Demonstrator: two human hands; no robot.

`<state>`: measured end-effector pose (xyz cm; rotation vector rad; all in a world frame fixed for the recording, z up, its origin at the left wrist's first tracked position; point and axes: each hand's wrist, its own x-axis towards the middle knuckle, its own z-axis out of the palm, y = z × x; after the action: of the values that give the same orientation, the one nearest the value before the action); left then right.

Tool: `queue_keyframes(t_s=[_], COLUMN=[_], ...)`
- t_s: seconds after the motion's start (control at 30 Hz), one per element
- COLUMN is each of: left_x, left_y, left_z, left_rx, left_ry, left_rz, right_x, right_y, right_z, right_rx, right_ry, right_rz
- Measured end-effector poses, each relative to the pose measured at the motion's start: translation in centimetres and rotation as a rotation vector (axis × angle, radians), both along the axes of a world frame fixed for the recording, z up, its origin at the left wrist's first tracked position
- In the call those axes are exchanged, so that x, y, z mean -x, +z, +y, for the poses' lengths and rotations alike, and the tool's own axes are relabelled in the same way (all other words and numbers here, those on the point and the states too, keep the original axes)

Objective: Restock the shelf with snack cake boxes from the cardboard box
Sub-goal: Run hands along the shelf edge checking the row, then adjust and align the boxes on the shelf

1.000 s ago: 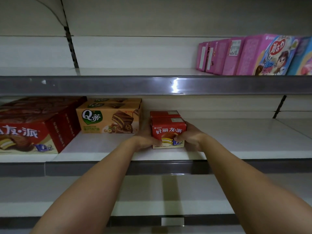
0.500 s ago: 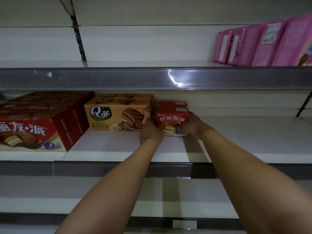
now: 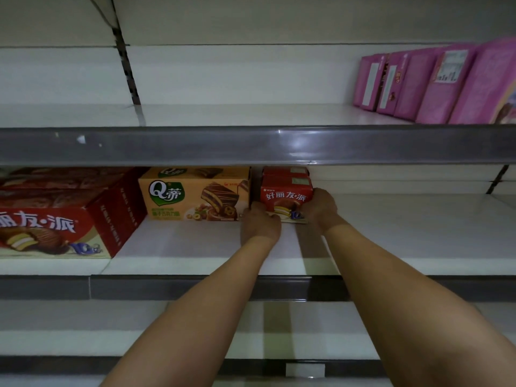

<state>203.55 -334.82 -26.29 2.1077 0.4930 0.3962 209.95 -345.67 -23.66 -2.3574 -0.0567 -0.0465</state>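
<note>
Red printed cardboard made up the small snack cake box (image 3: pixel 285 197), which sat deep on the middle shelf (image 3: pixel 195 247), just right of the yellow Q-cake box (image 3: pixel 195 195), with another red box directly behind it. The left hand (image 3: pixel 261 223) and the right hand (image 3: pixel 321 206) gripped its lower corners from either side. It looked light, stiff, crushable at the edges, and best held by its side panels. Pink boxes (image 3: pixel 424 85) stood on the upper shelf; a large red case (image 3: pixel 64 216) sat at the left.
</note>
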Motion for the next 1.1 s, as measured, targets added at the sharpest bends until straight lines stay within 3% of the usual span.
queue_keyframes(t_s=[0.23,0.4,0.53,0.73,0.87,1.1], left_x=[2.4,5.7,9.9,17.6,24.5,37.5], left_y=[2.0,3.5,4.0,4.5,3.0,-0.2], left_z=[0.2,1.2,2.3,4.3,6.6,12.5], left_rx=[-0.079,-0.045,0.062,0.074,0.042,0.188], left_ry=[-0.033,0.079,0.225,0.428,0.559,0.848], left_rz=[0.106,0.118,0.111,0.122,0.214,0.287], right_x=[2.1,4.7,7.5,12.3,16.7,26.5], right_y=[0.8,1.1,1.0,1.8,1.3,0.0], right_z=[-0.6,-2.1,-2.2,0.1,4.1,12.4], right_rx=[-0.058,-0.037,0.072,0.157,0.202,0.234], right_ry=[-0.006,-0.024,0.127,0.401,0.582,0.88], right_rz=[0.084,0.111,0.167,0.109,0.049,0.007])
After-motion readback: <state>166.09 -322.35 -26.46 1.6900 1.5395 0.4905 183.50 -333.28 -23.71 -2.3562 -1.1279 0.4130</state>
